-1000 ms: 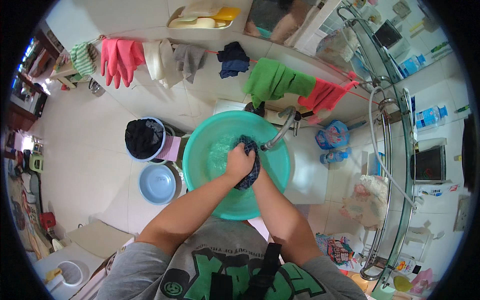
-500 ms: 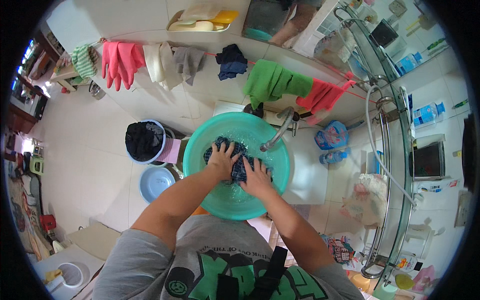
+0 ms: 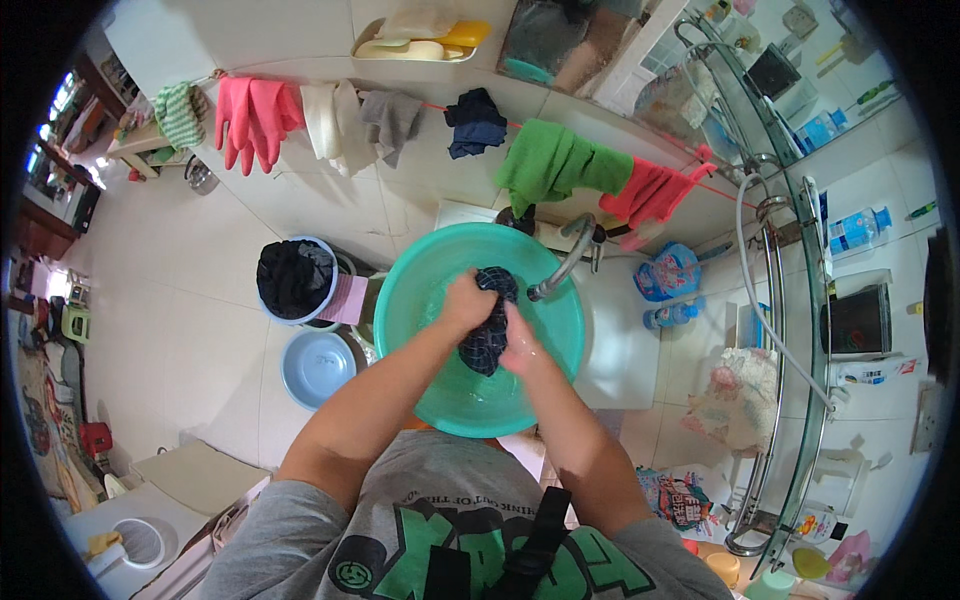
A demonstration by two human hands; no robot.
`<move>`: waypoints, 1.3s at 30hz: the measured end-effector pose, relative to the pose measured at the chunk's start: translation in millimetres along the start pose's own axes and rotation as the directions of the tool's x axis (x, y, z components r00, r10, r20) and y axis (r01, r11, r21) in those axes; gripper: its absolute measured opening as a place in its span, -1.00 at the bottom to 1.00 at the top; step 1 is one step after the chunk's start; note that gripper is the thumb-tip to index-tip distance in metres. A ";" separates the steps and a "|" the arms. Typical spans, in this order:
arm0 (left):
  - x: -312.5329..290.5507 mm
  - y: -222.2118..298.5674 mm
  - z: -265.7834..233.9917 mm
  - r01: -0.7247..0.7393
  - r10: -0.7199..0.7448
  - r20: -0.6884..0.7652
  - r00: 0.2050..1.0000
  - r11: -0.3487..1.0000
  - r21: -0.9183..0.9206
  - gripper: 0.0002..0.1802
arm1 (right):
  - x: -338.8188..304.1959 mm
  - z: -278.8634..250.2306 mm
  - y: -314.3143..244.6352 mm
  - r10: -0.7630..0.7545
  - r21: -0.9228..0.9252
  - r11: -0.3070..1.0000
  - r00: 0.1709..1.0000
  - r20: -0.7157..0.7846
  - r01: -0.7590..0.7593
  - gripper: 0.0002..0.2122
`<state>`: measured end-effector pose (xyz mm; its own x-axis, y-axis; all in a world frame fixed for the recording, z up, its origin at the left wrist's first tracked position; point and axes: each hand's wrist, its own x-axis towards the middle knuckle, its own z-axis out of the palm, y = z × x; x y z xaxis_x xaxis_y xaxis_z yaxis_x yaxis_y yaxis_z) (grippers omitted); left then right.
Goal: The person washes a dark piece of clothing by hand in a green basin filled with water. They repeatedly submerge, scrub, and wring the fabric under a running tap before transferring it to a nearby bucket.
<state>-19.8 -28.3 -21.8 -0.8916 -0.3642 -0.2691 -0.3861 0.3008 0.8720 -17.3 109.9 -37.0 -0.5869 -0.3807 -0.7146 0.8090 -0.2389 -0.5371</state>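
Note:
A dark blue checked cloth garment [image 3: 485,345] is bunched up inside a large turquoise basin [image 3: 404,380], over the water in it. My left hand [image 3: 469,303] grips the bunch from its left side, fingers curled into the fabric. On the other side my right hand [image 3: 520,342] holds it, wet and with its fingers partly hidden by the cloth. To the right of the hands, a metal faucet [image 3: 565,262] reaches over the basin's rim; the garment lies left of its spout.
Left of the basin stand a tub of dark clothes [image 3: 292,282] and a light blue bowl [image 3: 317,370]. Pink gloves [image 3: 258,122] and a green cloth [image 3: 560,165] hang on a line behind. Bottles [image 3: 670,316] stand right, near a glass shelf [image 3: 812,400].
My hands have gone from lying spread on the garment to gripping it from both sides. The garment is now gathered into a tighter, more upright bunch.

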 end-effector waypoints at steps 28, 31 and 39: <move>-38.5 126.3 -113.5 -0.589 0.362 0.546 0.756 0.740 0.324 -0.34 | -80.0 14.6 -24.5 -0.384 -0.880 0.134 0.842 0.379 0.457 -0.38; -34.1 133.4 -96.8 -0.602 0.401 0.521 0.753 0.740 0.300 -0.34 | -25.8 -0.1 10.6 -0.196 -0.582 0.710 0.905 0.376 0.396 -0.44; -14.4 91.6 -92.9 -0.487 0.440 0.234 0.867 0.848 0.210 -0.35 | -54.7 31.7 5.6 -0.077 0.348 0.923 0.809 0.582 -0.163 -0.31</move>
<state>-20.3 -77.5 99.9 -0.9982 0.0231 0.0549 0.0574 0.6174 0.7846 20.4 101.1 13.3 -0.5173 -0.8101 -0.2760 0.8542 -0.4693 -0.2236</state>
